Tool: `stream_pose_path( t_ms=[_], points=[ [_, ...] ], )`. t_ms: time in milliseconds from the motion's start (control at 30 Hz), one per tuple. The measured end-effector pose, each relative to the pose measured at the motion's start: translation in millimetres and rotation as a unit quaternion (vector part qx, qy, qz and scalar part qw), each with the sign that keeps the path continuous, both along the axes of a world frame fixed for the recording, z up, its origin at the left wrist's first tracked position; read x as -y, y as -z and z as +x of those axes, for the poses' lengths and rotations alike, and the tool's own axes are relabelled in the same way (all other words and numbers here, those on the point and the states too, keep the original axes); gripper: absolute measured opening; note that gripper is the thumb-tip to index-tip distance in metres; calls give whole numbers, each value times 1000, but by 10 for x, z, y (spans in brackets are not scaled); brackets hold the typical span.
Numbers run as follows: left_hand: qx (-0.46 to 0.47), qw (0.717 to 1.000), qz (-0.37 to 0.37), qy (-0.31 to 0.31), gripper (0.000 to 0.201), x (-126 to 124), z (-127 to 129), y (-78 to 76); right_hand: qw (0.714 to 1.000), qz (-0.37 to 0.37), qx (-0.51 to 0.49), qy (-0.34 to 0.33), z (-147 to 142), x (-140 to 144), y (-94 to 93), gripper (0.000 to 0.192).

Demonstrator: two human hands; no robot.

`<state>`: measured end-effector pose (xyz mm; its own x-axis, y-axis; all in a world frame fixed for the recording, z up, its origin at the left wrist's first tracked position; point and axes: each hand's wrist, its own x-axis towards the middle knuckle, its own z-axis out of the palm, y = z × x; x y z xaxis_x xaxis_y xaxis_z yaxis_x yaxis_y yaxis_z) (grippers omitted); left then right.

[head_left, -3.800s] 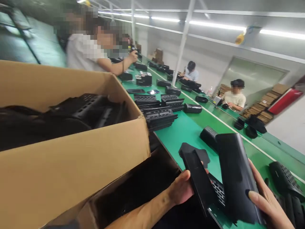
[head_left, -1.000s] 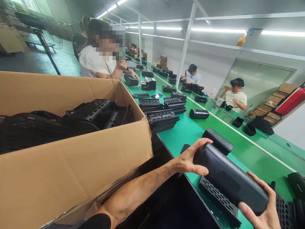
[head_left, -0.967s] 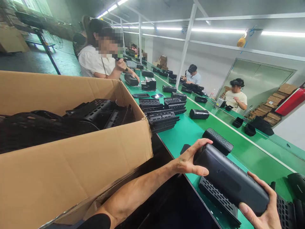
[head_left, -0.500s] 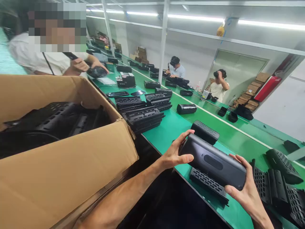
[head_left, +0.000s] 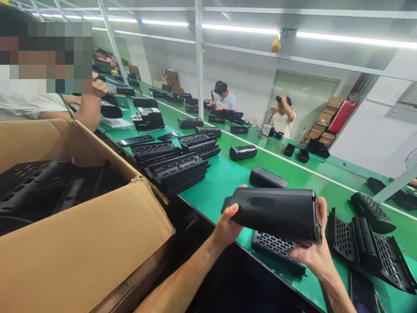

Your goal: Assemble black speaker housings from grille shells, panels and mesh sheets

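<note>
A black, rounded speaker housing (head_left: 273,213) is held up over the bench edge between my two hands. My left hand (head_left: 230,224) grips its left end, the thumb on the near side. At the right end, my right hand (head_left: 314,254) has its fingers behind the open end face and its thumb underneath. Below the housing, a black perforated grille panel (head_left: 276,250) lies on the green bench, partly covered. Just behind it sits another black housing with a perforated face (head_left: 269,177).
A cardboard box (head_left: 87,243) of black parts stands at left. Stacked grille panels (head_left: 176,167) lie beyond it, near two phones. More perforated panels (head_left: 368,248) lie at right. A co-worker (head_left: 32,102) works at far left; two people sit across the green line.
The housing has been turned, so its smooth side and right end now show instead of the face with the oval recess. My view has shifted to the right.
</note>
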<state>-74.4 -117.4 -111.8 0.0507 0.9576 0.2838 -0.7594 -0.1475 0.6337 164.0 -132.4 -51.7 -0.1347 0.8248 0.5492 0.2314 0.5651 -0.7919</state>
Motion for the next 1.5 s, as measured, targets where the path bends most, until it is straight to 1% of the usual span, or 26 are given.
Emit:
stream_pose_path(
  t_ms=[33, 67, 100, 133, 167, 233, 267, 300, 333, 367, 433, 467, 533, 600, 667, 700, 767, 833, 867, 967, 1033, 1100, 1167, 1267, 1367, 1500],
  points=[
    [2, 999, -18, 31, 79, -12, 60, 47, 999, 28, -11, 28, -85, -1, -15, 140],
    [-17, 998, -39, 52, 81, -22, 97, 83, 997, 54, -19, 48, -160, 0, -43, 137],
    [-52, 995, -60, 54, 84, -25, 105, 101, 995, 76, -18, 59, -220, 3, -83, 132],
    [-95, 992, -73, 34, 86, -18, 86, 97, 994, 93, -1, 62, -263, 9, -130, 125],
    [-136, 988, -67, -2, 90, 0, 46, 67, 991, 111, 33, 64, -290, 16, -180, 117],
    [-202, 976, 0, -77, 103, 71, -54, -67, 974, 166, 137, 64, -322, 25, -270, 104],
    [-232, 966, 53, -98, 111, 117, -91, -159, 958, 200, 195, 61, -336, 25, -308, 99],
    [-267, 952, 106, -109, 120, 161, -109, -256, 938, 234, 248, 55, -354, 21, -341, 96],
    [-311, 932, 141, -117, 124, 199, -106, -347, 919, 261, 292, 47, -375, 14, -369, 94],
    [-343, 914, 163, -141, 121, 227, -87, -423, 903, 279, 324, 38, -394, 5, -393, 94],
    [-363, 898, 171, -182, 108, 251, -23, -499, 888, 285, 361, 15, -399, -13, -427, 95],
    [-355, 900, 165, -193, 102, 250, 6, -496, 886, 278, 371, 3, -367, -20, -432, 95],
    [-318, 920, 138, -182, 99, 235, 35, -426, 892, 258, 371, -3, -216, -30, -403, 96],
    [-264, 947, 103, -151, 100, 214, 25, -318, 920, 211, 331, 27, 29, -42, -302, 103],
    [-205, 967, 87, -124, 104, 185, -4, -231, 959, 117, 246, 73, 282, -62, -143, 110],
    [-184, 973, 87, -113, 106, 168, -20, -205, 973, 66, 206, 77, 382, -75, -55, 109],
    [-165, 978, 92, -90, 109, 124, -54, -188, 986, 4, 143, 85, 493, -92, 100, 100],
    [-178, 979, 87, -54, 111, 74, -94, -197, 990, 0, 104, 99, 500, -89, 195, 92],
    [-190, 978, 83, -36, 111, 50, -116, -202, 990, 7, 91, 106, 481, -78, 217, 91],
    [-202, 976, 87, -5, 107, 1, -165, -199, 993, 14, 54, 107, 427, -18, 217, 101],
    [-184, 978, 98, -6, 103, 0, -171, -183, 996, -9, 39, 81, 425, 33, 201, 106],
    [-172, 979, 105, -10, 100, 18, -155, -169, 997, -30, 37, 65, 437, 86, 188, 105],
    [-169, 979, 109, -14, 98, 42, -128, -160, 996, -38, 45, 73, 436, 135, 168, 94],
    [-171, 979, 108, -19, 97, 56, -94, -136, 993, -27, 54, 100, 399, 188, 117, 79],
    [-169, 980, 101, -18, 98, 24, -85, -80, 991, -20, 71, 115, 370, 197, 67, 76],
    [-171, 980, 98, 16, 101, -49, -102, -14, 990, -53, 78, 107, 416, 132, 81, 79]
  ],
)
